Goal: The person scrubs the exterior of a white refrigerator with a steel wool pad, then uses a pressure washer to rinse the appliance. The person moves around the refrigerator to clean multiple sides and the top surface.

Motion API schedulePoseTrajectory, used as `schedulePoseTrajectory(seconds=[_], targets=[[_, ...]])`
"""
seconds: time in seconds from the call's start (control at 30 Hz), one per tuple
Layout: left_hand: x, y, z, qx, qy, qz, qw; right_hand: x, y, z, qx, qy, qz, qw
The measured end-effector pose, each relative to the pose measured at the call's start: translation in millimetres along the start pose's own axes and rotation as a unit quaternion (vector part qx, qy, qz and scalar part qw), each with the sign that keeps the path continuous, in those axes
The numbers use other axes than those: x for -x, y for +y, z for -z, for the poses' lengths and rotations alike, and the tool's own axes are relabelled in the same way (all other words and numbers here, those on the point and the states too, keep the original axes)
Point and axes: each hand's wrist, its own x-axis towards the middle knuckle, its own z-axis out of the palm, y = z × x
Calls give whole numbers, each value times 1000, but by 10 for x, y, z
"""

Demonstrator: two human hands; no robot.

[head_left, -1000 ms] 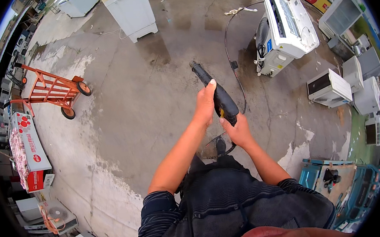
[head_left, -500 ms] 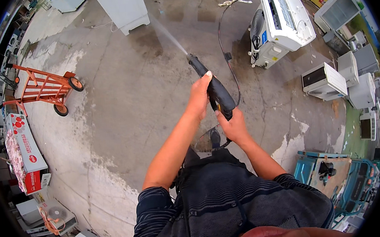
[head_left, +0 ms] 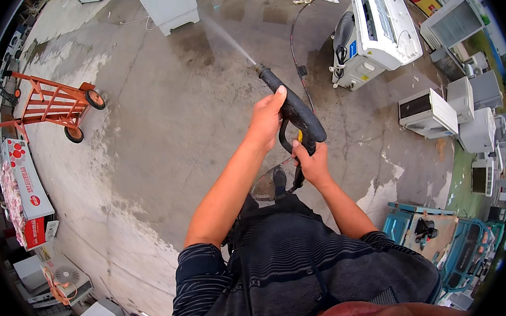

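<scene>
A black pressure washer gun is held out in front of me, pointing up and to the left. My left hand is closed round its barrel, thumb along the top. Lower down, my right hand grips the handle near a yellow trigger part. A white jet of water leaves the nozzle and reaches toward the foot of a tall white appliance at the far edge. From the handle's lower end a dark hose runs off; part of it lies along the wet floor to the right.
An orange hand truck lies at the left, near a long carton. At the right stand white air conditioner units. A teal-edged workbench with tools is at the lower right. The concrete floor is partly wet.
The gun has swung, its rear end rising so the handle and trigger show more. The nozzle has shifted slightly right. Water still sprays toward the white appliance; both hands keep their hold.
</scene>
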Motion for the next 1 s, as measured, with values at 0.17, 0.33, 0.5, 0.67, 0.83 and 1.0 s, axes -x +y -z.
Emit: schedulePoseTrajectory(seconds=[0.17,0.33,0.5,0.67,0.83,1.0], targets=[[-58,-96,11,2,10,0,1000,0,-64,-32,-31,4,6,999],[-108,29,58,28,42,2,999,12,-138,-33,-9,-37,63,997],[-110,187,161,55,32,-12,998,-17,-149,-128,45,-37,105,993],[-50,195,229,70,21,-24,997,-33,-169,-205,68,-49,92,992],[-34,126,336,81,7,-20,996,3,-55,-265,36,-18,20,999],[139,287,729,-57,83,1,995,-118,-48,-348,70,32,47,996]])
